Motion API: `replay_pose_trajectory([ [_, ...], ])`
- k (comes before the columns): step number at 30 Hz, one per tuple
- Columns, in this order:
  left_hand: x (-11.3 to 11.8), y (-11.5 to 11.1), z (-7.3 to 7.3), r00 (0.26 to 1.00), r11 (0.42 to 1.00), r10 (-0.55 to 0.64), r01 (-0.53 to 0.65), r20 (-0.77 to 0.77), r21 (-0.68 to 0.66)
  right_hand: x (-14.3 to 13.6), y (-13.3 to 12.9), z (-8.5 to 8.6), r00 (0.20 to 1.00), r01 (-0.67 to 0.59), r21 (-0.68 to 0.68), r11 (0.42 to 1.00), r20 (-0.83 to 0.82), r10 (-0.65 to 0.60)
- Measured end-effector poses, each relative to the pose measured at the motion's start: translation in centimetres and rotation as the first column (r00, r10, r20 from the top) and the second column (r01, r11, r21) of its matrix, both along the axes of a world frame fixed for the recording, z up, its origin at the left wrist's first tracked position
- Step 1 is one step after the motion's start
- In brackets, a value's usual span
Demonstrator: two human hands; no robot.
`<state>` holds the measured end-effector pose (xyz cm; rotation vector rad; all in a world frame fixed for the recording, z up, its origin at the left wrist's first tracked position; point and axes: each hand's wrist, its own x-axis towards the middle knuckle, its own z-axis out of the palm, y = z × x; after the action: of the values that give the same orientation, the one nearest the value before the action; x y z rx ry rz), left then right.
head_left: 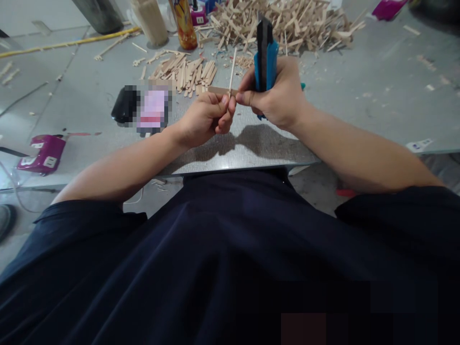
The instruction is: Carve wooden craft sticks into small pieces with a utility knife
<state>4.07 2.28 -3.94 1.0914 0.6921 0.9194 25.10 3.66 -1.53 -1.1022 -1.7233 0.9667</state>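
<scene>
Dark clothing (230, 258) fills the bottom, close to the camera. Just beyond the near edge of the surface (359, 115), the left hand (204, 120) pinches a flat wooden stick (218, 90) and a thin skewer (232, 72) between its fingertips; the skewer stands almost upright. The right hand (278, 93), touching the left, has its grip closed around a blue utility knife (265, 55), with the thumb pressing against the stick. A sorted bunch of flat sticks (187, 72) lies in the middle, and a big loose heap of sticks (283, 24) lies at the far edge, so much material seems still unworked. The blade itself is hard to make out. One object (153, 110) beside the left hand is blurred.
</scene>
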Motion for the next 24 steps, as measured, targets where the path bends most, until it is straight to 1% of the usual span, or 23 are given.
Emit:
replay_pose_trajectory([
  [4, -0.1, 0.1, 0.0, 1.000, 1.000, -0.012, 0.012, 0.002, 0.002, 0.0, -0.2, 0.3, 0.999, 0.019, -0.038, 0.999, 0.031, -0.018],
  [7, -0.2, 0.1, -0.1, 0.999, 0.999, -0.034, 0.034, 0.007, 0.030, 0.0, -0.2, 0.3, 0.999, 0.015, -0.048, 0.999, 0.035, -0.013],
  [9, -0.1, 0.0, -0.1, 1.000, 0.999, -0.022, 0.023, -0.017, 0.047, 0.1, 0.0, 0.1, 0.999, 0.006, -0.040, 0.999, 0.041, -0.004],
  [10, 0.0, 0.0, -0.1, 0.999, 0.999, 0.003, 0.000, -0.046, 0.053, 0.2, 0.2, 0.0, 0.999, 0.002, -0.024, 1.000, 0.035, -0.001],
  [11, 0.0, 0.1, -0.2, 0.995, 0.997, 0.053, -0.049, -0.082, 0.056, 0.3, 0.4, -0.1, 1.000, 0.006, 0.001, 1.000, 0.018, -0.006],
  [13, -0.3, 0.7, -0.4, 0.964, 0.975, 0.216, -0.206, -0.157, 0.077, 0.7, 1.1, -0.4, 1.000, 0.015, 0.041, 0.999, -0.017, -0.014],
  [15, -1.1, 1.9, -0.5, 0.884, 0.907, 0.419, -0.397, -0.208, 0.140, 1.1, 1.8, -0.5, 1.000, 0.010, 0.021, 1.000, -0.003, -0.010],
  [16, -1.7, 2.8, -0.5, 0.843, 0.872, 0.486, -0.448, -0.231, 0.197, 1.3, 2.0, -0.5, 0.999, -0.003, -0.013, 1.000, 0.033, 0.003],
  [18, -3.1, 4.6, -0.1, 0.756, 0.804, 0.588, -0.505, -0.288, 0.315, 1.5, 2.4, -0.6, 0.987, -0.039, -0.094, 0.995, 0.152, 0.053],
  [19, -3.9, 5.5, 0.3, 0.698, 0.769, 0.633, -0.519, -0.336, 0.372, 1.5, 2.6, -0.6, 0.974, -0.051, -0.123, 0.991, 0.212, 0.077],
  [20, -4.7, 6.2, 0.7, 0.627, 0.751, 0.657, -0.499, -0.418, 0.432, 1.4, 2.6, -0.7, 0.959, -0.065, -0.142, 0.988, 0.266, 0.102],
  [21, -5.4, 6.8, 1.2, 0.523, 0.734, 0.678, -0.443, -0.517, 0.515, 1.2, 2.6, -0.9, 0.942, -0.078, -0.155, 0.985, 0.311, 0.124],
  [22, -6.0, 7.2, 1.6, 0.392, 0.722, 0.691, -0.329, -0.608, 0.608, 1.0, 2.6, -1.0, 0.930, -0.088, -0.159, 0.983, 0.340, 0.138],
  [23, -6.5, 7.5, 2.0, 0.270, 0.735, 0.675, -0.167, -0.687, 0.657, 0.8, 2.7, -1.2, 0.924, -0.096, -0.161, 0.982, 0.354, 0.148],
  [24, -6.9, 7.6, 2.3, 0.197, 0.735, 0.676, -0.121, -0.710, 0.667, 0.7, 2.7, -1.4, 0.922, -0.095, -0.159, 0.983, 0.360, 0.147],
])
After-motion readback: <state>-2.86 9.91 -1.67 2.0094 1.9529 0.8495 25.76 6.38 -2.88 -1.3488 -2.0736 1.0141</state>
